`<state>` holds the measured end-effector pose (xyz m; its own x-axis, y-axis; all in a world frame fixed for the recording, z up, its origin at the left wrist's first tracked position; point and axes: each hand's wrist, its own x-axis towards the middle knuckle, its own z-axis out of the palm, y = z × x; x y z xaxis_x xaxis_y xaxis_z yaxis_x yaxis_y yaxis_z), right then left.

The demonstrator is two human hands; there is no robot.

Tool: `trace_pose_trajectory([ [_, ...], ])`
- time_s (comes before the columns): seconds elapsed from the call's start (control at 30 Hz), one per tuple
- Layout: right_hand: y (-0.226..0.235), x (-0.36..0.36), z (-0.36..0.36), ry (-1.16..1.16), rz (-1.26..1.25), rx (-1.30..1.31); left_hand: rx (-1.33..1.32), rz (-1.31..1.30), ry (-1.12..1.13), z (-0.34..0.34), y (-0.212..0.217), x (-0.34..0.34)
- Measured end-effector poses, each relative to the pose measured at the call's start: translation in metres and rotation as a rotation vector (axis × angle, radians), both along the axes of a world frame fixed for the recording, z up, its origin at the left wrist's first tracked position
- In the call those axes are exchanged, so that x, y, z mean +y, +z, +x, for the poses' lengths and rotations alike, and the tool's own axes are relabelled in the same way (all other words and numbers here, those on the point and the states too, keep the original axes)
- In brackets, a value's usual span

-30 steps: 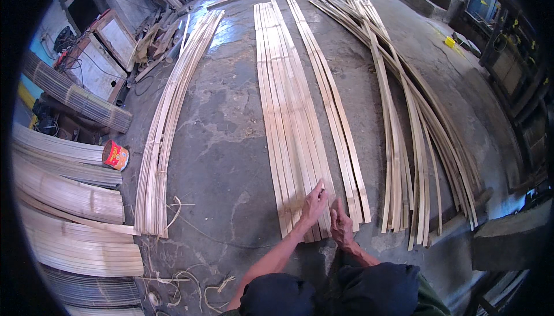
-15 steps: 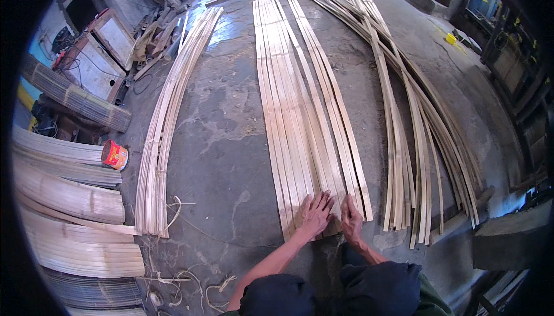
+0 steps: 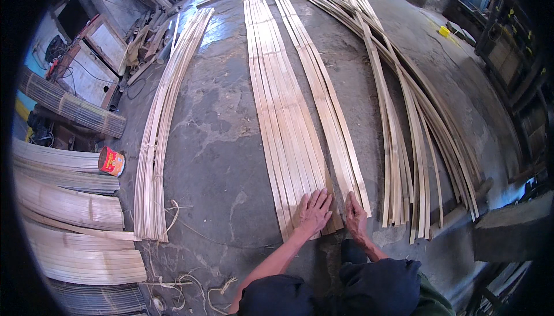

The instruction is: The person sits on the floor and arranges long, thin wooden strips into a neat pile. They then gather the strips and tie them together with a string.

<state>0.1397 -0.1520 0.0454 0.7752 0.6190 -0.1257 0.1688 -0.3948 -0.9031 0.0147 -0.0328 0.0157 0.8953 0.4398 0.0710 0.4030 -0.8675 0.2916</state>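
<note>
A row of pale bamboo strips (image 3: 283, 114) lies side by side on the concrete floor in front of me, running away from my knees. My left hand (image 3: 314, 213) rests flat on the row's near end, fingers stretched out and a little apart. To the right, a narrower group of bamboo strips (image 3: 329, 108) lies separated from the row by a thin gap of floor. My right hand (image 3: 357, 219) is closed at the near end of this group, its fingers around the end of the leftmost strip. The fingertips are partly hidden.
Further right lies a loose, crossing pile of bamboo strips (image 3: 398, 143). A tied bundle of strips (image 3: 154, 143) lies to the left. Beyond it are stacked slat bundles (image 3: 86, 258) and a red tin (image 3: 111, 161). Loose ties (image 3: 184, 284) lie near my left knee.
A single strip that lay between the two groups has moved left against the wide row, opening the gap. My right hand has shifted slightly right; my left hand stays on the row.
</note>
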Motion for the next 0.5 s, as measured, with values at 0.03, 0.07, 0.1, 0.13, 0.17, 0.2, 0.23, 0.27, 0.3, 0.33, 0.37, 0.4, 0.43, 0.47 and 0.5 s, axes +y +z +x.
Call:
trace_pose_trajectory([
  [0.03, 0.015, 0.0, 0.002, 0.025, -0.083, 0.024, 0.018, 0.005, 0.0, -0.002, -0.001, -0.001],
  [0.07, 0.021, 0.0, 0.005, 0.093, -0.153, -0.077, 0.035, 0.017, -0.003, -0.003, -0.001, 0.001],
  [0.1, 0.025, -0.002, 0.01, 0.163, -0.223, -0.179, 0.053, 0.029, -0.004, -0.003, 0.001, 0.002],
  [0.13, 0.027, -0.004, 0.014, 0.233, -0.292, -0.279, 0.047, 0.028, -0.005, -0.003, -0.001, 0.003],
  [0.17, 0.021, -0.005, 0.019, 0.214, -0.229, -0.437, 0.041, 0.028, -0.005, -0.004, -0.002, 0.003],
  [0.2, 0.013, -0.008, 0.029, 0.179, -0.17, -0.601, 0.026, 0.026, -0.018, 0.001, -0.003, 0.002],
  [0.23, 0.005, -0.008, 0.038, 0.155, -0.101, -0.759, 0.021, 0.028, -0.016, 0.002, -0.003, 0.004],
  [0.27, -0.001, -0.01, 0.05, 0.147, -0.187, -0.763, 0.015, 0.025, -0.015, 0.003, -0.003, 0.003],
  [0.3, -0.007, -0.013, 0.058, 0.151, -0.233, -0.699, 0.009, 0.018, -0.013, 0.003, -0.003, 0.001],
  [0.33, -0.013, -0.015, 0.065, 0.156, -0.279, -0.635, 0.021, 0.032, -0.013, 0.002, -0.004, -0.001],
  [0.37, -0.015, -0.013, 0.071, 0.163, -0.32, -0.573, 0.03, 0.052, -0.01, 0.001, -0.003, -0.001],
  [0.4, -0.017, -0.012, 0.074, 0.18, -0.372, -0.547, 0.04, 0.07, -0.005, 0.001, -0.001, 0.0],
  [0.43, -0.019, -0.012, 0.075, 0.149, -0.402, -0.492, 0.024, 0.058, -0.009, 0.002, -0.002, 0.0],
  [0.47, -0.016, -0.009, 0.073, 0.129, -0.429, -0.436, 0.012, 0.046, -0.001, 0.0, -0.004, 0.001],
  [0.5, -0.013, -0.005, 0.071, 0.11, -0.457, -0.38, 0.0, 0.034, 0.008, -0.001, -0.007, 0.001],
])
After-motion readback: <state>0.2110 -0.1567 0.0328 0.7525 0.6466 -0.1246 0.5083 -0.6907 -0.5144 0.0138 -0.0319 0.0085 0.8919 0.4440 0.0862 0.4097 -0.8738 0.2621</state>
